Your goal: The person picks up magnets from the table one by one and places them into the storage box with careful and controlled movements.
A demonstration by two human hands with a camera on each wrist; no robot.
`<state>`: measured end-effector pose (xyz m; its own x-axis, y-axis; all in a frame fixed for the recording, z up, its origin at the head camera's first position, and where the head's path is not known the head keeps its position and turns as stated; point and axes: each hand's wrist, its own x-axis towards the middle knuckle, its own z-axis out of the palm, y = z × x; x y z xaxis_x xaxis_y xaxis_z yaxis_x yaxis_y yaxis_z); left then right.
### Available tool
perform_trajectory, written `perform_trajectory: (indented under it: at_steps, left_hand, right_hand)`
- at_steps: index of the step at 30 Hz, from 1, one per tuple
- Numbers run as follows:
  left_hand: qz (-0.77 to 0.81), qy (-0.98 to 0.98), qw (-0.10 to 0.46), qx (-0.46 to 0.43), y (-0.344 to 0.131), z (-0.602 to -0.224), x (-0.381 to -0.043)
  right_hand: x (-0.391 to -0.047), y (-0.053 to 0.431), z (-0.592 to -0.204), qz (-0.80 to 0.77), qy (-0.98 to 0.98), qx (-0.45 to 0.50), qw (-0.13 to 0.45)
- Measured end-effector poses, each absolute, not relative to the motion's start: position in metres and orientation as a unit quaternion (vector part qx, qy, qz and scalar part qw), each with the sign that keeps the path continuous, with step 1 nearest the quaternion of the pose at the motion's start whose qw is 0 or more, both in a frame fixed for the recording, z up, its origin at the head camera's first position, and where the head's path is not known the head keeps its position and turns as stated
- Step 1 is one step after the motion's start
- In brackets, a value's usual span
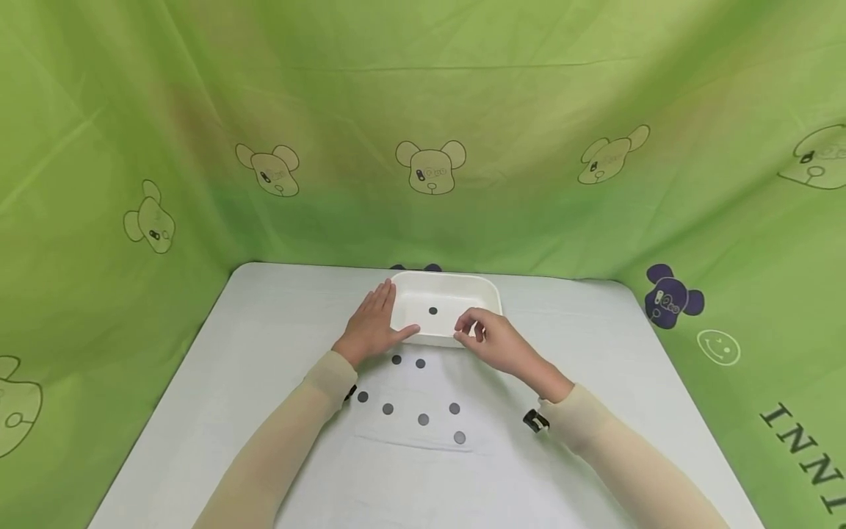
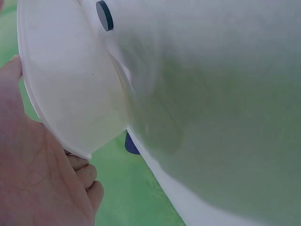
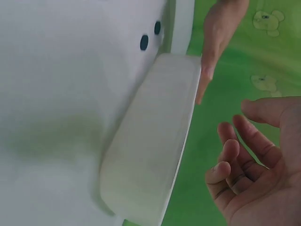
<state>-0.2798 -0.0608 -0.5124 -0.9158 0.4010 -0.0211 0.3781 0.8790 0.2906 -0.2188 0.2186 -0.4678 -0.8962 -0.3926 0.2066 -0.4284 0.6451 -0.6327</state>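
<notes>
A shallow white tray (image 1: 428, 341) stands near the far edge of the table, with one dark round disc (image 1: 432, 311) on its floor. My left hand (image 1: 371, 325) rests along the tray's left rim, its fingers straight and its thumb over the front corner. Above the tray's front right part is my right hand (image 1: 500, 342). In the right wrist view, the fingers of the right hand (image 3: 258, 165) are loosely bent, the thumb is apart from them, and nothing shows between them. The tray's outer wall (image 3: 146, 136) stands beside that hand.
Several dark grey discs lie on the white table in front of the tray, among them a near disc (image 1: 459, 438) and a left disc (image 1: 363, 397). A green curtain (image 1: 429, 88) with bear faces surrounds the table's back and sides. A crease (image 1: 416, 444) crosses the white cloth.
</notes>
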Motion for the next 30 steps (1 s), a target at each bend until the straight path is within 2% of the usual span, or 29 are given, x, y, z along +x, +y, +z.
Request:
perform_trajectory:
  at_steps: [12,23,30]
  left_hand:
    - [0.141,0.968,0.041,0.203,-0.06,-0.509,-0.277]
    - [0.149,0.967,0.037,0.203,-0.061,-0.51,-0.276]
    - [0.153,0.966,0.033,0.204,-0.061,-0.511,-0.276]
  right_hand:
    - [-0.177,0.219,-0.491,0.348,-0.905,0.245,0.01]
    - [-0.157,0.217,-0.519,0.332,-0.908,0.244,-0.068]
    - [-0.154,0.218,-0.528,0.301,-0.921,0.232,-0.088]
